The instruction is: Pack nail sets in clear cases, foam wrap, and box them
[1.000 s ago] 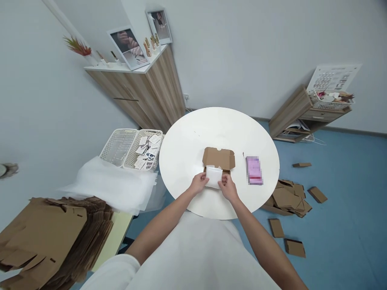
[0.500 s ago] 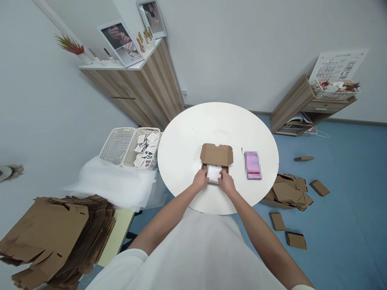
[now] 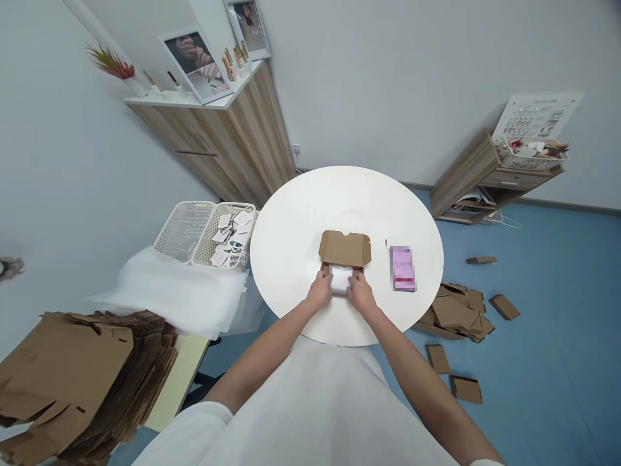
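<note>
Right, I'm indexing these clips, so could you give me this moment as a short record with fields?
Surface: white table with a curved edge
Box: brown cardboard box, lid open on its far side
Contents: white packet, in the box
Left hand: at the packet's left edge
Right hand: at the packet's right edge
Right of box: pink-purple item, pixelated
Left of table: translucent white sheets, stacked flat cardboard
Floor: blue, with small brown boxes at right
</note>
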Demonstrator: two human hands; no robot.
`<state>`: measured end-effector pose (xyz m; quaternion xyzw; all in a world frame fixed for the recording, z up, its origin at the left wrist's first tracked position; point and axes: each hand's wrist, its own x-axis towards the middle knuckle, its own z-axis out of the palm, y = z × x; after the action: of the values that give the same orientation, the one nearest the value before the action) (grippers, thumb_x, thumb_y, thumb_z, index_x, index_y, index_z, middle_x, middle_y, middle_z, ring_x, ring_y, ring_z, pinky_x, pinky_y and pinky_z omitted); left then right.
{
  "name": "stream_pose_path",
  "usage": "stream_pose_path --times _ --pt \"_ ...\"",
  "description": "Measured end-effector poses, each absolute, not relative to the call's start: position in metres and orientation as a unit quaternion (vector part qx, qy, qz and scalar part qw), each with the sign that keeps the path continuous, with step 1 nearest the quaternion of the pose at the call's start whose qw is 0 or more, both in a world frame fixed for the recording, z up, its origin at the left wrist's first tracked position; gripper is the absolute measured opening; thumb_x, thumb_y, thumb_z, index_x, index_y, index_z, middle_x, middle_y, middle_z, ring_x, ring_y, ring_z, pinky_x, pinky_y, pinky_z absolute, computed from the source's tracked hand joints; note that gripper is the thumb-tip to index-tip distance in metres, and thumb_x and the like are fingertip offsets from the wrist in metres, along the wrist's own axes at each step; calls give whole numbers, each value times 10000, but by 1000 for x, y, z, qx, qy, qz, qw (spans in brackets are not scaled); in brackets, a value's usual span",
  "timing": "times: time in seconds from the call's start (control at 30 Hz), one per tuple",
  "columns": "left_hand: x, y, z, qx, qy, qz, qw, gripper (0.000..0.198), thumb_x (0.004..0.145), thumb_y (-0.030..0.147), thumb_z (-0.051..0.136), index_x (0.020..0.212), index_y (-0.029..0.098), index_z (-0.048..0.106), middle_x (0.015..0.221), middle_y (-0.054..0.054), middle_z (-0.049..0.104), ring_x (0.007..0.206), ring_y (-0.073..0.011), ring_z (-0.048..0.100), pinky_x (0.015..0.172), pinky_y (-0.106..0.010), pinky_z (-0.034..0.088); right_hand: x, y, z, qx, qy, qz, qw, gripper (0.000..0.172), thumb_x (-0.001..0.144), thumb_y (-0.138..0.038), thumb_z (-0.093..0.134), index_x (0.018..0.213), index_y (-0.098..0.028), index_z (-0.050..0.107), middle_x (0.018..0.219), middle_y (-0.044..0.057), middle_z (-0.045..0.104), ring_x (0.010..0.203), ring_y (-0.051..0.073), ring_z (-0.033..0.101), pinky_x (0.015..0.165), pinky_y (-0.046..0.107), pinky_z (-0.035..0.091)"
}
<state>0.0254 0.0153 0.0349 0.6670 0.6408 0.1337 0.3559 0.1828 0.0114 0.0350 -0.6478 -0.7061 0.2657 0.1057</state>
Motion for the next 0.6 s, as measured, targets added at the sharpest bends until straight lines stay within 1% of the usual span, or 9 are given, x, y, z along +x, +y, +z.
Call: stream_pose_path --times 0.07,0.17,0.23,0.3,0.4,0.5,0.6 --pt "20 18 38 674 635 175 334 356 695 113 471 1039 194 512 1086 -84 434 955 -192 498 810 -301 407 191 14 38 -630 -705 275 173 274 748 -163 424 998 -175 535 1019 86 483 829 162 524 718 280 416" --pt "7 31 43 632 672 230 310 430 708 233 523 1129 168 465 1206 -118 378 1121 -234 402 929 -338 335 209 24 40 -631 -667 284 275 301 762 -259 426 1041 -202 524 1043 78 499 900 179 510 775 308 417" --pt "-3 45 46 563 705 242 357 502 731 363 520 1178 154 424 1250 -134 381 1167 -247 369 949 -346 312 222 35 39 -674 -591 307 318 403 736 -377 470 1096 -197 492 1088 98 499 922 203 509 793 339 415" --pt "-11 60 49 476 714 244 451 579 774 512 412 1228 156 365 1307 -139 361 1160 -237 395 905 -331 353 233 46 37 -709 -487 390 330 543 724 -490 459 1186 -209 412 1160 110 485 967 209 511 774 327 428" --pt "-17 77 52 386 676 250 576 714 777 647 201 1275 143 298 1339 -137 341 1174 -222 399 834 -302 408 241 60 35 -676 -396 542 305 586 777 -586 273 1227 -222 368 1203 104 488 991 184 530 735 291 441" --pt "-16 84 54 366 636 252 631 788 756 684 110 1297 135 273 1337 -130 355 1191 -215 387 824 -293 417 240 69 37 -630 -394 600 296 601 801 -598 131 1226 -254 379 1168 73 534 980 172 546 745 303 430" --pt "-12 85 55 367 621 256 644 801 754 681 56 1300 143 285 1323 -118 382 1187 -216 394 842 -300 406 235 75 43 -612 -395 607 317 603 797 -611 133 1247 -280 360 1187 55 527 1003 184 533 774 331 412"
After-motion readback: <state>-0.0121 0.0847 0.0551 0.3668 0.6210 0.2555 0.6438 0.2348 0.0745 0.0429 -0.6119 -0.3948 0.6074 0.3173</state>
